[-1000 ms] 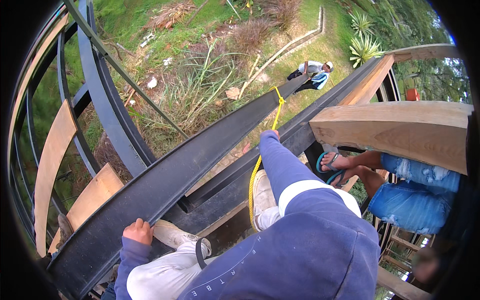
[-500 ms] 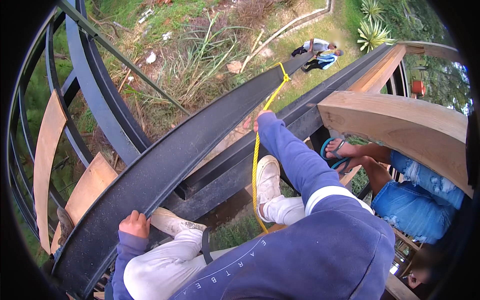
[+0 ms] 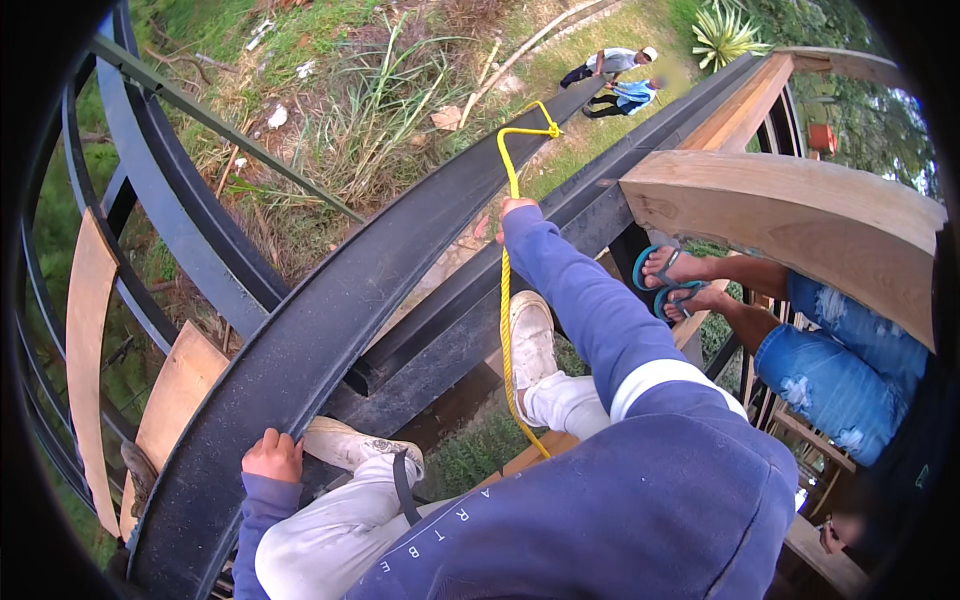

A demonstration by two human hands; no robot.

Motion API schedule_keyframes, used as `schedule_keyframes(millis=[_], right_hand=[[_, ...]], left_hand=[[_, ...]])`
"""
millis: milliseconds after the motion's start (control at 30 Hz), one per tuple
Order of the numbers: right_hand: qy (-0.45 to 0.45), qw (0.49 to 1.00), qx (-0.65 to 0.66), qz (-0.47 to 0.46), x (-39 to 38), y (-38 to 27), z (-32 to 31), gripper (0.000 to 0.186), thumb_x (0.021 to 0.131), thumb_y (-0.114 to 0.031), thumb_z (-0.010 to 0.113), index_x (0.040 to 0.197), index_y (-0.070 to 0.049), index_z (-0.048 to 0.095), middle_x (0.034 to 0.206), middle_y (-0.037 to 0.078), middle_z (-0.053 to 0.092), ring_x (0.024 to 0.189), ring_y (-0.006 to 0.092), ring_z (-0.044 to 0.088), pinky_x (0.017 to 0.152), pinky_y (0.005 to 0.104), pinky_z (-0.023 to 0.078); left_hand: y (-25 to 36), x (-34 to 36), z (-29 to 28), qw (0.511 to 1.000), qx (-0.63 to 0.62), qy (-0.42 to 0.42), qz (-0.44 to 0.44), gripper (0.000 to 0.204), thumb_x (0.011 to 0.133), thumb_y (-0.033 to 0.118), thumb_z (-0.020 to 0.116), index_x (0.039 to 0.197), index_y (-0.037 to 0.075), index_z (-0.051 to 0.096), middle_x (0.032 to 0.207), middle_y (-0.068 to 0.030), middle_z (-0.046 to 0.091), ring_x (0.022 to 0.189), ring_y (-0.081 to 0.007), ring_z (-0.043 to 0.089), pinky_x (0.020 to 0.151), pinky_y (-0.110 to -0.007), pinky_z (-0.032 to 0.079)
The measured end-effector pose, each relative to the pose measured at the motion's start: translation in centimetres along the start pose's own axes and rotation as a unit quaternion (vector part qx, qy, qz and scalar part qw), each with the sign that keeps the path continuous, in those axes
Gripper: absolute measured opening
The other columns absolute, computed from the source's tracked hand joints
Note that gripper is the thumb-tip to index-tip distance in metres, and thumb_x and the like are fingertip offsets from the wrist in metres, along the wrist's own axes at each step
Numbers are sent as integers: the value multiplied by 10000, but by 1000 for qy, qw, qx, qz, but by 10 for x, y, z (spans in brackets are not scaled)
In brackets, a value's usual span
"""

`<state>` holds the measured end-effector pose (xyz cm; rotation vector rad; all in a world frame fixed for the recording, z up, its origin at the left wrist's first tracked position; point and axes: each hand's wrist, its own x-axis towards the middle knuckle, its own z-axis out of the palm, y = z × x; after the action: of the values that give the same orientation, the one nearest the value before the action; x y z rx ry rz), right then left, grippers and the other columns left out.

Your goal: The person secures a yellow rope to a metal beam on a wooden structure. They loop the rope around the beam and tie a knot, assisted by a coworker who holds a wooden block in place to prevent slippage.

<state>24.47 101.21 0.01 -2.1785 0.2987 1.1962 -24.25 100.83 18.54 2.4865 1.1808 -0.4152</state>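
I look down from a raised steel frame. My left hand (image 3: 271, 455) grips the near end of a long black steel beam (image 3: 340, 300) that runs away from me up to the right. My right hand (image 3: 514, 207), at the end of a blue sleeve, holds a yellow rope (image 3: 507, 300). The rope goes up to a loop (image 3: 530, 130) around the far part of the beam and hangs down past my white shoe (image 3: 531, 340). My other shoe (image 3: 352, 444) rests beside the beam near my left hand.
A person in blue denim shorts and blue flip-flops (image 3: 668, 280) sits to my right under a thick wooden beam (image 3: 790, 225). Two people (image 3: 615, 80) stand far below on the grass. Wooden planks (image 3: 90, 340) and curved black steel rails (image 3: 160, 200) lie left.
My right hand has slid further up along the yellow rope toward the loop. My left hand has stayed on the beam's end. The view has tilted slightly.
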Motion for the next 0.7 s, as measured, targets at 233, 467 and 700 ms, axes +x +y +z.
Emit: schedule_keyframes(millis=[233,467,700], right_hand=[[4,926,-238,-292,18,11,73,301,862,-252,583,1003,13,565,733,162,629,717,315,627,615,409,489],[-64,959,265,-79,20,-132,-15,238,907,-302,487,901,-65,514,748,65,550,611,215,536,548,342,430],[-560,802,188,-92,-419,-16,75,122,941,-243,469,924,-125,446,616,-34,398,471,69,387,445,227,355]], left_hand=[[-6,1,-2,1000,-13,-20,11,272,634,203,755,585,84,515,653,-76,491,552,-265,568,487,-391,460],[-2,4,-13,999,-11,-31,16,243,690,223,722,619,72,545,664,-90,513,572,-288,577,518,-396,470],[9,-1,-21,994,50,-89,-37,250,712,315,713,660,93,609,683,-97,569,591,-243,592,550,-341,484]])
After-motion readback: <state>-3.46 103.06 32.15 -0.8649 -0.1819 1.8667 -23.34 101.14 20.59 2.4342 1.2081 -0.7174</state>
